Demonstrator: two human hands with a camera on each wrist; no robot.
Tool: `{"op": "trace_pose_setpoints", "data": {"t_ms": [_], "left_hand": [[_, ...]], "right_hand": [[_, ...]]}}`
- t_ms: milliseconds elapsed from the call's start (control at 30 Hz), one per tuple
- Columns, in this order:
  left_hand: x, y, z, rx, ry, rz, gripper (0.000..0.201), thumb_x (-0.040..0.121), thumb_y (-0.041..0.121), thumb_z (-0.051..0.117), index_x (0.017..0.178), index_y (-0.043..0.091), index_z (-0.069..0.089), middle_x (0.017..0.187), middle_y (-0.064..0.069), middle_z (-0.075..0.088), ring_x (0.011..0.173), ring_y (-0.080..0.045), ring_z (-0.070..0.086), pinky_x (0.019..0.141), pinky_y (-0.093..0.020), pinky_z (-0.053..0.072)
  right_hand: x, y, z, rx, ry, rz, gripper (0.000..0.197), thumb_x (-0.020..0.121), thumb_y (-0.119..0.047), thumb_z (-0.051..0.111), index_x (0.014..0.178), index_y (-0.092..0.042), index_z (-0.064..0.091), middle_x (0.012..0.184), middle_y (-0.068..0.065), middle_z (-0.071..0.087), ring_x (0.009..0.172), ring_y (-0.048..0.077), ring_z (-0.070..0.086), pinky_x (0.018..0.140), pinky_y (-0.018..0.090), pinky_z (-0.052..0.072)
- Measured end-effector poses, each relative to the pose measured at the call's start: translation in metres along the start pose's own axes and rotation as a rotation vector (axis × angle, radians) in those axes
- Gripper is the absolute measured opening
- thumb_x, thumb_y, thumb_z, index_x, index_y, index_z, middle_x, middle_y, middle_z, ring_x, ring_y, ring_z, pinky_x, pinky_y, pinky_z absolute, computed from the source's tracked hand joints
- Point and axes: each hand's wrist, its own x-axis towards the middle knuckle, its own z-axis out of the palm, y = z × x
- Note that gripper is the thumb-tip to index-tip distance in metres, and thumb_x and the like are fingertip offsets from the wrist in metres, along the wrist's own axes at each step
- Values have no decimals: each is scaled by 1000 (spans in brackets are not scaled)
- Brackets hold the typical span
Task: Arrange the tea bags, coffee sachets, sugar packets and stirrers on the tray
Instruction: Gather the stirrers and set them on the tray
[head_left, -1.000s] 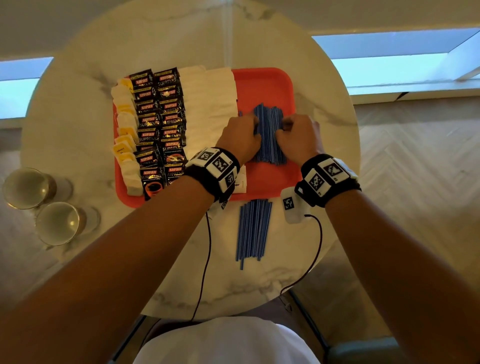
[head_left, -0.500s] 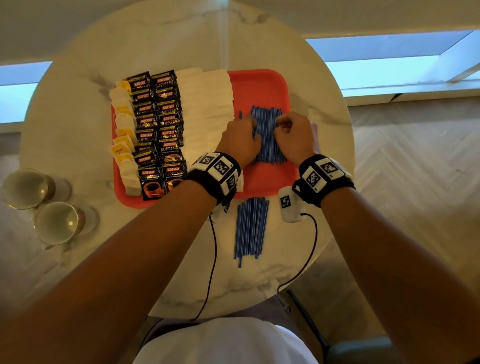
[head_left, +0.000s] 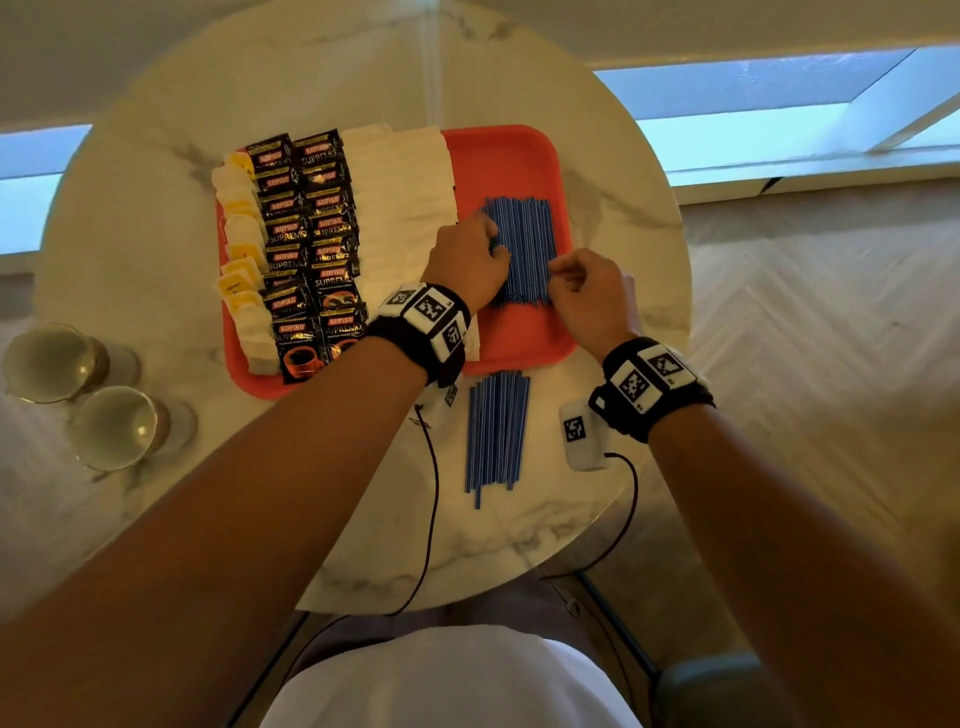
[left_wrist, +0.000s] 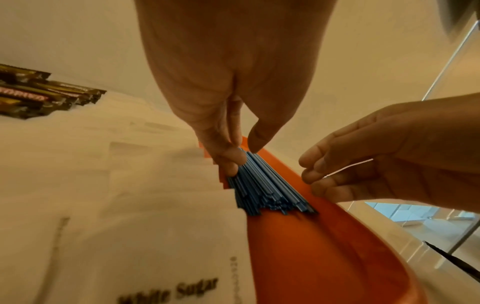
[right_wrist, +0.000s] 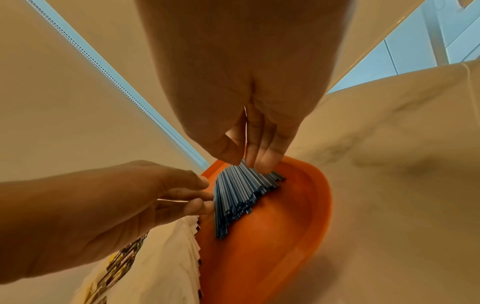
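On the red tray (head_left: 504, 156) lie a column of tea bags (head_left: 239, 228), two columns of black coffee sachets (head_left: 311, 234) and overlapping white sugar packets (head_left: 400, 208). A flat bundle of blue stirrers (head_left: 524, 244) fills the tray's right part. My left hand (head_left: 491, 244) presses nearly straight fingers (right_wrist: 197, 193) against the bundle's left side. My right hand (head_left: 563, 270) hovers at the bundle's right edge, its fingers loosely curled and holding nothing (left_wrist: 309, 176). A second bundle of blue stirrers (head_left: 496, 431) lies on the table just in front of the tray.
The round marble table (head_left: 156, 208) carries two glasses (head_left: 52, 364) (head_left: 114, 426) at its left edge. A small white tagged box (head_left: 582, 431) with a cable lies beside the loose stirrers. Bare tray floor (right_wrist: 285, 236) shows in front of the stirrers on the tray.
Both hands were squeezing the tray's stirrers from either side. My right hand has drawn back toward me and off the bundle; my left hand stays on its left side.
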Motion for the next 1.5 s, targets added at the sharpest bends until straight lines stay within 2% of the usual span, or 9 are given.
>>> {"op": "trace_pose_setpoints", "data": {"t_ms": [167, 233, 333, 467, 567, 733, 933, 1333, 1500], "left_hand": [[-38, -10, -19, -25, -26, 117, 20, 93, 19, 53, 110, 14, 62, 97, 0, 68, 83, -13, 65, 78, -33, 56], [-67, -18, -28, -56, -98, 174, 16, 96, 20, 53, 109, 16, 61, 97, 2, 68, 79, -11, 66, 73, -26, 57], [-113, -35, -33, -18, -245, 246, 14, 99, 23, 54, 109, 16, 61, 94, 3, 67, 78, -2, 63, 71, -14, 53], [-150, -67, -19, 33, -317, 192, 14, 98, 17, 53, 109, 16, 61, 93, 1, 67, 81, -10, 63, 79, -28, 55], [-153, -72, -7, -42, -274, 128, 18, 98, 13, 50, 111, 14, 62, 100, -1, 68, 85, -10, 64, 81, -26, 54], [-142, -64, -2, -134, -309, 32, 25, 99, 13, 45, 117, 14, 62, 106, -5, 70, 88, -15, 68, 81, -30, 58], [-134, -66, -11, -152, -271, 60, 24, 96, 16, 45, 109, 17, 65, 93, -4, 72, 79, -17, 70, 77, -39, 59], [-150, -88, -28, -153, -236, 69, 23, 97, 17, 45, 109, 16, 64, 94, -1, 72, 84, -14, 68, 82, -32, 57], [-151, -93, -33, -151, -225, 72, 19, 96, 18, 47, 106, 17, 64, 92, 0, 71, 82, -13, 68, 80, -31, 56]], "right_hand": [[-32, 4, 4, 1, -44, -8, 18, 88, -10, 59, 97, -14, 73, 91, -6, 71, 76, 3, 61, 69, 3, 43], [-53, 9, 2, 10, -60, -3, 14, 89, -10, 60, 96, -14, 72, 89, -4, 69, 72, 0, 57, 65, 1, 41], [-90, 21, 0, -6, -51, 62, 6, 89, -14, 64, 92, -13, 69, 85, 0, 67, 74, 9, 57, 63, 1, 39], [-134, 30, 18, -56, -168, 235, 24, 85, -31, 71, 98, -13, 64, 86, -1, 63, 78, 14, 56, 63, 16, 40], [-150, 16, 42, -167, -220, 210, 41, 81, -45, 74, 99, -12, 58, 93, 0, 56, 83, 17, 51, 70, 27, 37], [-152, -17, 81, -271, -201, 242, 54, 80, -37, 72, 113, -4, 45, 112, 14, 52, 102, 34, 55, 79, 41, 47], [-134, -29, 82, -338, -203, 370, 38, 88, -24, 60, 116, -2, 47, 119, 18, 54, 109, 39, 57, 75, 37, 41], [-124, -31, 84, -528, -262, 334, 43, 98, -28, 56, 126, 3, 47, 128, 22, 54, 117, 39, 56, 91, 41, 49], [-131, -21, 70, -529, -318, 338, 34, 98, -23, 48, 123, 1, 47, 126, 21, 54, 116, 39, 55, 85, 40, 45]]}}
